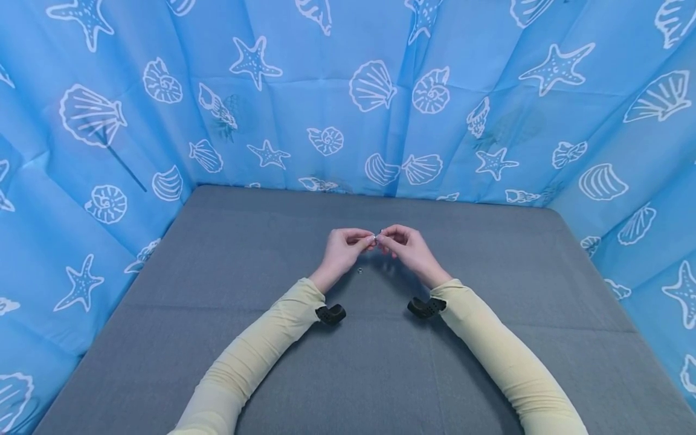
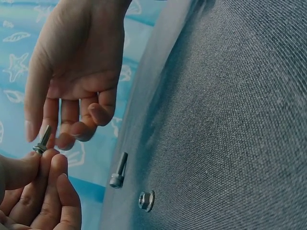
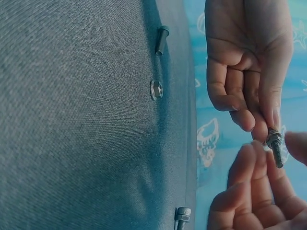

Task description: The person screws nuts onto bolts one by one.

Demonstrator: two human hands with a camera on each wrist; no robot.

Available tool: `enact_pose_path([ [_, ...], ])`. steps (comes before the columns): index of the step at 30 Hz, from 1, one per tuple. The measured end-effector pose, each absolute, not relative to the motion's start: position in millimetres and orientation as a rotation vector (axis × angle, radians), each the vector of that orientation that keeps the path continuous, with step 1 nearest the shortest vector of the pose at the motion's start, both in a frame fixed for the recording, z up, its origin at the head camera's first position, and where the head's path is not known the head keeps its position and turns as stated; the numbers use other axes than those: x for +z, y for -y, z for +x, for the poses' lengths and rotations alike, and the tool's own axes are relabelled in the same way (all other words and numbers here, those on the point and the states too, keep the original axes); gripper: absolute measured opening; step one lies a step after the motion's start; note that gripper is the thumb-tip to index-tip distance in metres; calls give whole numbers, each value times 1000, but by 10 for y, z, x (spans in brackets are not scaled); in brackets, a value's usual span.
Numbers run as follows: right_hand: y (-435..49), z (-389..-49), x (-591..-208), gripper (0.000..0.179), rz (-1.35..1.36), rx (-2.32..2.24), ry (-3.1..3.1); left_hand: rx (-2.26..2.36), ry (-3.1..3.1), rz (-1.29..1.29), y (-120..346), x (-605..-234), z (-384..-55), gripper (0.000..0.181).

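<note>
In the left wrist view, the left hand (image 2: 38, 191) pinches a small metal bolt (image 2: 44, 139) at its head end between thumb and fingers. A nut (image 3: 272, 136) sits on the bolt near the left fingertips, and the threaded end points toward the right hand (image 3: 254, 191). The right thumb and fingertips stand on either side of the thread, with a gap showing beside the thumb in the right wrist view. From the head view both hands meet above the table, the left hand (image 1: 345, 248) beside the right hand (image 1: 408, 244).
A flange nut (image 2: 147, 201) lies on the grey cloth-covered table (image 1: 326, 374) below the hands. One loose bolt (image 3: 162, 40) lies near it, and another bolt (image 3: 182, 218) shows at the right wrist view's lower edge. Blue shell-patterned curtains (image 1: 326, 103) surround the table.
</note>
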State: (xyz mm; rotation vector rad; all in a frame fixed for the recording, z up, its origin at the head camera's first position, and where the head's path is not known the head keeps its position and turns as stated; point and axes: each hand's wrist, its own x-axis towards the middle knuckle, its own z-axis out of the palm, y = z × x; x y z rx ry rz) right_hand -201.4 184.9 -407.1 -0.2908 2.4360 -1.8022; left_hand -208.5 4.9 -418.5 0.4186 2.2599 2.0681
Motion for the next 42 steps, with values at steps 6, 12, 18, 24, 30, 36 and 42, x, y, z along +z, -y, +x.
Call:
enact_pose_path([
  [6,-1836,-2011,-4054,23,-302,-1786,-2438,2073,-2253,406,-36,-4193,-2094,18],
  [12,-1824,-2009,-4065,25,-278,-1793,-2428,2064,-2281,402,-26,-4190,-2079,15],
  [18,-1835,-2012,-4076,25,-284,-1795,-2427,2065,-2282,413,-40,-4196,-2082,16],
  [24,-1840,-2006,-4076,25,-280,-1798,-2430,2061,-2292,417,-48,-4204,-2088,16],
  [30,-1844,-1997,-4070,24,-288,-1789,-2445,2061,-2290,422,-51,-4210,-2093,16],
  [36,-1856,-1996,-4076,23,-292,-1815,-2423,2066,-2268,404,-62,-4213,-2091,16],
  [42,-1853,-1996,-4073,25,-286,-1799,-2447,2071,-2267,402,-66,-4227,-2096,17],
])
